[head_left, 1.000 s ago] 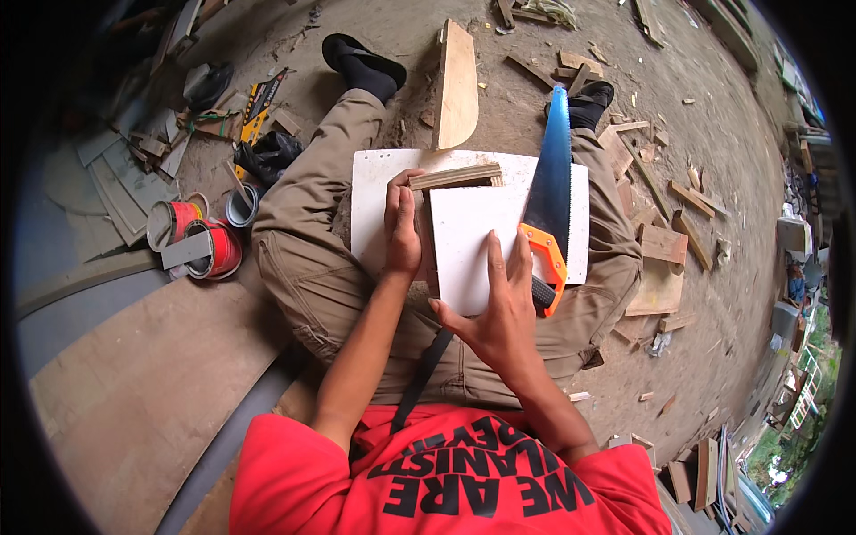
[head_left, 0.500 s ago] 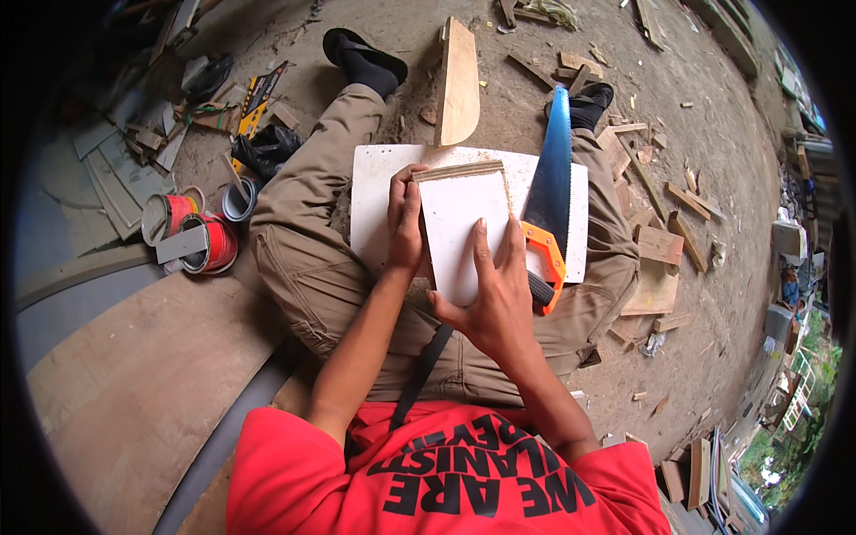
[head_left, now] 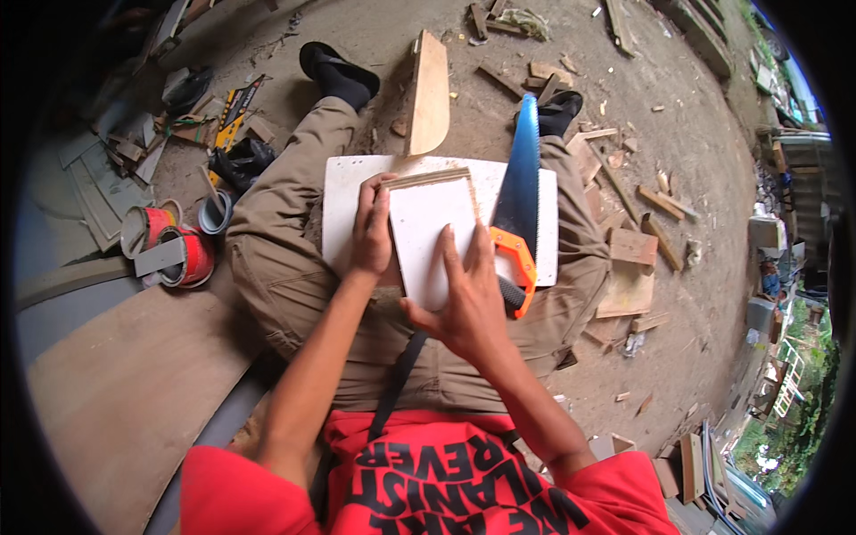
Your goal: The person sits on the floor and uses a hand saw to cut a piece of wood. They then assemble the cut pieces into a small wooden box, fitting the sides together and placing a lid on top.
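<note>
Between the left fingers (head_left: 366, 203) and the right fingers (head_left: 453, 254) sits the stack (head_left: 421, 214), white-faced plywood with its layered edge showing at the far end. The left fingers are curled round its left side, close up against the edge near the far corner. The right fingers are spread wide over the near half, thumb at the near left edge, index laid on the white face, the others along the right edge, so they span the stack and hold it too. A second ago the top white piece lay askew, nearer and further right than the one beneath; its edges now line up, as they did half a second ago, and both grips look much the same since then. Under the hands, the white board (head_left: 343, 218) lies across the lap, reaching out past the fingers on both sides. Just right of the right fingers, the saw (head_left: 517, 183) rests on that board, orange handle nearest, blue blade pointing away. Beyond the fingertips is the plank (head_left: 428, 102) with its rounded near end. Well left of the left fingers stand the red cans (head_left: 198, 259), and well right of the right ones lie offcuts (head_left: 662, 239).
</note>
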Tool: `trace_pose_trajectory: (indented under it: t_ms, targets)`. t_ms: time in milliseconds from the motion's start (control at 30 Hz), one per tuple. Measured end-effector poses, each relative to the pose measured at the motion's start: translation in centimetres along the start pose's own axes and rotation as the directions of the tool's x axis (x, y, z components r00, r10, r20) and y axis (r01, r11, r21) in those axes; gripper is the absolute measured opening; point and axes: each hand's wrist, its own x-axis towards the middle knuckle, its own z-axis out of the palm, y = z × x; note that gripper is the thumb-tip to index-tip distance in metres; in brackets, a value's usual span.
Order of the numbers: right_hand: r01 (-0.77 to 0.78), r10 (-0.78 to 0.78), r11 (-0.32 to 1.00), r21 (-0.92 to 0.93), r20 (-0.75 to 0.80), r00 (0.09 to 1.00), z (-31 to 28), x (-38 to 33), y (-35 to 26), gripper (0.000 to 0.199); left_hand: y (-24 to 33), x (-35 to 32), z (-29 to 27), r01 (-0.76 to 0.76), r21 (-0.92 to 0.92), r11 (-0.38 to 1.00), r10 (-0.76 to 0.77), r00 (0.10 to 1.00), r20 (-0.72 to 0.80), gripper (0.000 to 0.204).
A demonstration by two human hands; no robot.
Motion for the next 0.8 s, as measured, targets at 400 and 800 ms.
trace_pose_trajectory:
  t_ms: [400,800]
  targets:
    - [-0.010,0.015,0.999,-0.038,0.131,0.991,-1.1,-0.1,-0.3,0.118,0.5,-0.2,0.4,0.101,-0.079,0.992,-0.105,0.993,-0.047,0.036]
    - [-0.166,0.170,0.985,-0.046,0.102,0.980,-0.7,0.6,-2.5,0.115,0.3,-0.2,0.2,0.129,0.100,0.987,-0.122,0.990,-0.071,0.044]
